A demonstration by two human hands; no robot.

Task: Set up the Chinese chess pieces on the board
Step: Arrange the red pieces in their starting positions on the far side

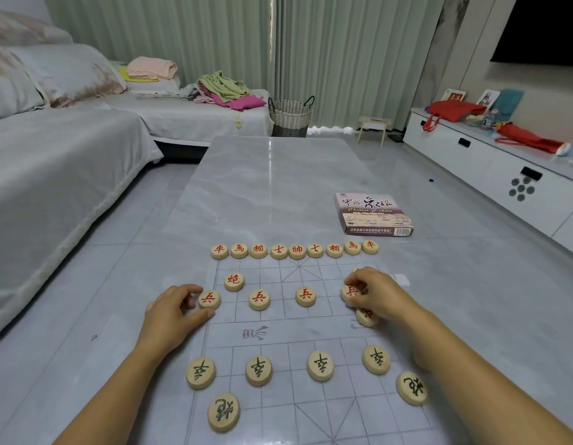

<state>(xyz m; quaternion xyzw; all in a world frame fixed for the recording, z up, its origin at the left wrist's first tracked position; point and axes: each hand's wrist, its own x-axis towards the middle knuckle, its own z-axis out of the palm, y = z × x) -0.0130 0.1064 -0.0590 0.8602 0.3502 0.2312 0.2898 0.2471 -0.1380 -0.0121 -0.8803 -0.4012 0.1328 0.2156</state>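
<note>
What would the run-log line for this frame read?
phase: placing red soldiers | left hand: grips leftmost red soldier | right hand: pinches right-side red soldier | board: red back row lined along far edge

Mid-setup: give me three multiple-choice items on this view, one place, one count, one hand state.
1. The chess box lies: A on the table beyond the board's far right corner; B on the board's middle; C at its near left corner.
2. Red pieces in the far row: A seven; B nine; C eleven.
3. The left hand: A lies flat, off the pieces; B lifts the box; C pinches the leftmost red soldier.
Key: A, it sits past the red row; B, nine discs side by side; C, thumb and finger flank it.
</note>
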